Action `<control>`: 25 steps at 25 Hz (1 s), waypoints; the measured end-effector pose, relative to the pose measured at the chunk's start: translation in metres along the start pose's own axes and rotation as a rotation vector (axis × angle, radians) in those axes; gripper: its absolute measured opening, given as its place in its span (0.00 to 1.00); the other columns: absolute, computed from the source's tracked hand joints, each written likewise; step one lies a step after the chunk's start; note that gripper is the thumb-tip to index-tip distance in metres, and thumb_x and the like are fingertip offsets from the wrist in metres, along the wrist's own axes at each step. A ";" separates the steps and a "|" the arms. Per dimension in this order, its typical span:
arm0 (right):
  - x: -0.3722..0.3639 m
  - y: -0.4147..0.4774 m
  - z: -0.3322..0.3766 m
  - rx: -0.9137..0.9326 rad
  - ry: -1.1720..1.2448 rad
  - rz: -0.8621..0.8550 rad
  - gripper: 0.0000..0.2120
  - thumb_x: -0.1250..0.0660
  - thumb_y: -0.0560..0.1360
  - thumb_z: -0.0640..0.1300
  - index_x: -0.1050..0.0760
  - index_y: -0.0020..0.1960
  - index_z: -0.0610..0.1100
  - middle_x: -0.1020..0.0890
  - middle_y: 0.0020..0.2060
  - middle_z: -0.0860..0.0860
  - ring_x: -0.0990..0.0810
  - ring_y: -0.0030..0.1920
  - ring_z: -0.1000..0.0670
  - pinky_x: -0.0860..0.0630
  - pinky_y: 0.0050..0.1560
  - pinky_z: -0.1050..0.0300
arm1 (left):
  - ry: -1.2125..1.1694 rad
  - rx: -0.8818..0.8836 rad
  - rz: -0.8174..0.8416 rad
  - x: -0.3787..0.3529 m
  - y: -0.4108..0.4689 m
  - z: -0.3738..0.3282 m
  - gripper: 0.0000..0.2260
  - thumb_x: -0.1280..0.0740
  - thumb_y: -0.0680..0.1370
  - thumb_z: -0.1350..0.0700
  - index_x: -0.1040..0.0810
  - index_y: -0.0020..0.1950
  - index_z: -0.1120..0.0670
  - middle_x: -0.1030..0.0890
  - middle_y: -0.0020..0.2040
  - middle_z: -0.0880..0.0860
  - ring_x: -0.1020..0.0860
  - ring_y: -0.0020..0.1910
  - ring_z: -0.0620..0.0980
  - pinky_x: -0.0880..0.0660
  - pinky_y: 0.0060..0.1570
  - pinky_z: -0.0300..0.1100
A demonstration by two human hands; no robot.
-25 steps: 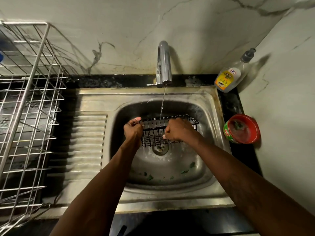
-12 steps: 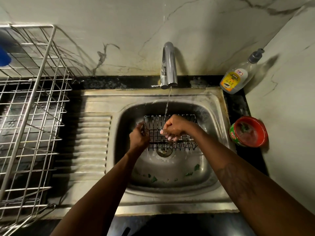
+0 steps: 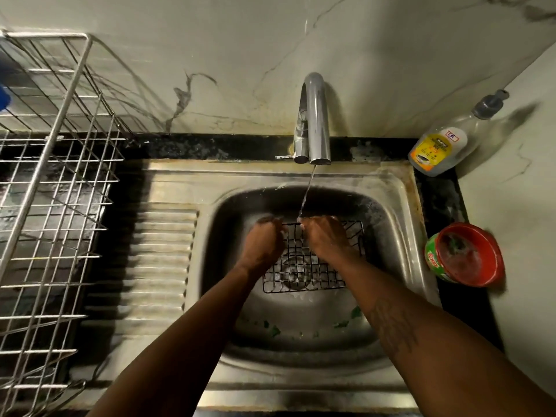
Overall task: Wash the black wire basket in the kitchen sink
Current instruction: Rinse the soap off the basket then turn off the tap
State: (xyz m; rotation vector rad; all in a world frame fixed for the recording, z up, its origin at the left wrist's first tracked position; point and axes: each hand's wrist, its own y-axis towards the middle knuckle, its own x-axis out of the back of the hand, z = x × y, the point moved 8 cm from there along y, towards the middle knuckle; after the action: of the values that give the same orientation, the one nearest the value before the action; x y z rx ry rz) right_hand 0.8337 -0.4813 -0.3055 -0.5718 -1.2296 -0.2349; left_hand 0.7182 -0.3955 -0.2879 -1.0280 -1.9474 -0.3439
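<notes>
Left hand [image 3: 264, 245] has shifted to the far left corner of the black wire basket [image 3: 304, 272] and is closer to the right hand [image 3: 326, 239] than half a second ago; the basket's grid now faces up more squarely. Head view: left hand fisted on that corner, right hand curled over the far rim beside it, the two near, not touching. Basket sits inside the sink [image 3: 400, 236] bowl over the drain, which shows through the wires; contact with the bowl floor unclear. Thin water stream [image 3: 307, 194] from the tap [image 3: 314, 115] lands between the hands. Green scraps [image 3: 273, 330] on the bowl floor, near side. Soap bottle [image 3: 439, 145] and red tub [image 3: 469, 255] on the right counter; wire drying rack [image 3: 54, 191] on the left. Hands blurred.
</notes>
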 end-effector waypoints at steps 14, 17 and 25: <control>-0.016 0.030 -0.023 0.140 -0.126 0.190 0.18 0.41 0.83 0.44 0.29 0.71 0.57 0.21 0.64 0.49 0.23 0.62 0.44 0.25 0.63 0.45 | 0.135 -0.076 0.362 -0.033 0.042 0.051 0.09 0.39 0.78 0.61 0.23 0.39 0.60 0.17 0.37 0.62 0.18 0.37 0.63 0.30 0.33 0.46; -0.023 0.022 -0.016 0.184 -0.175 0.229 0.17 0.42 0.83 0.45 0.30 0.71 0.56 0.20 0.62 0.49 0.21 0.57 0.45 0.23 0.58 0.45 | 0.175 -0.062 0.435 -0.043 0.028 0.063 0.11 0.41 0.75 0.57 0.20 0.43 0.59 0.16 0.41 0.61 0.17 0.40 0.62 0.27 0.38 0.45; -0.041 0.029 0.007 0.121 0.096 0.389 0.11 0.39 0.83 0.45 0.21 0.61 0.53 0.19 0.48 0.51 0.20 0.42 0.52 0.24 0.39 0.56 | 0.142 0.050 0.446 -0.044 0.016 0.093 0.10 0.37 0.78 0.59 0.18 0.48 0.63 0.15 0.44 0.61 0.16 0.43 0.60 0.27 0.38 0.42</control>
State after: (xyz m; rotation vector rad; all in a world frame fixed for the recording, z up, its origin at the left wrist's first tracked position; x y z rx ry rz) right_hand 0.8281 -0.4585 -0.3509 -0.6730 -1.0092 0.1379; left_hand 0.6886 -0.3552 -0.3788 -1.3286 -1.5399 -0.1123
